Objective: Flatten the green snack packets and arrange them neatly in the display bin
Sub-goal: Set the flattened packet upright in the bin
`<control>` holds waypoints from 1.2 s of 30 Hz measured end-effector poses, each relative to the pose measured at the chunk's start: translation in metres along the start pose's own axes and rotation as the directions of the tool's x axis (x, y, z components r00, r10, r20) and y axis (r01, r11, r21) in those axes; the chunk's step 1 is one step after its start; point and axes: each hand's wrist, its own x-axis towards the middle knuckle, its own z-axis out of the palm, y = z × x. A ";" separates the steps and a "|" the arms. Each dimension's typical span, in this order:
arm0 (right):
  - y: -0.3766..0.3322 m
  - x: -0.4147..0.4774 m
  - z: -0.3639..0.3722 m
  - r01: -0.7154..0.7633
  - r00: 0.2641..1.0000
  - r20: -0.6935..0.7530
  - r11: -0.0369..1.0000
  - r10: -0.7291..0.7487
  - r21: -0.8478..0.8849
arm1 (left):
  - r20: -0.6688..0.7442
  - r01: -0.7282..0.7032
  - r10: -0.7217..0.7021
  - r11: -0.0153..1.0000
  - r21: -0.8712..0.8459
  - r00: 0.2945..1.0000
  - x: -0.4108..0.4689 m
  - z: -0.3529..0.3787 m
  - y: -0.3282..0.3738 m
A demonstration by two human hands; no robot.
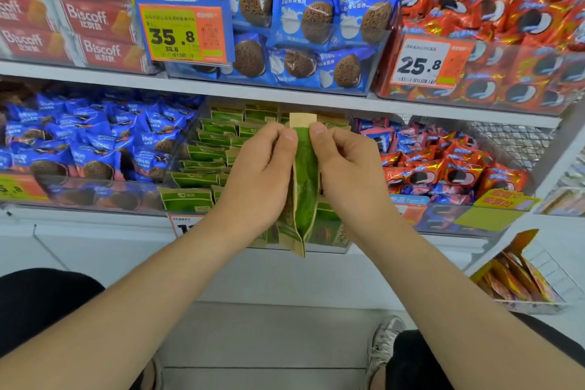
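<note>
the left hand [262, 174] and right hand [348, 174] close their fingers on one packet [304, 180], pinching its two faces, in front of the bin [343, 241]. it looks light, soft and crinkly, so press the flat faces. its long axis stands upright, edge toward the camera, tan seal up.

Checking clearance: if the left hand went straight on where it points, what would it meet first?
The left hand, pinching a green packet, points into the display bin; likely it would first meet the rows of green packets standing there, though depth is unclear.
</note>
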 end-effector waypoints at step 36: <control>0.004 -0.016 -0.021 -0.341 0.937 0.016 0.906 0.348 0.251 | 0.221 0.386 -0.316 0.769 -0.509 0.923 -0.016 -0.013 0.004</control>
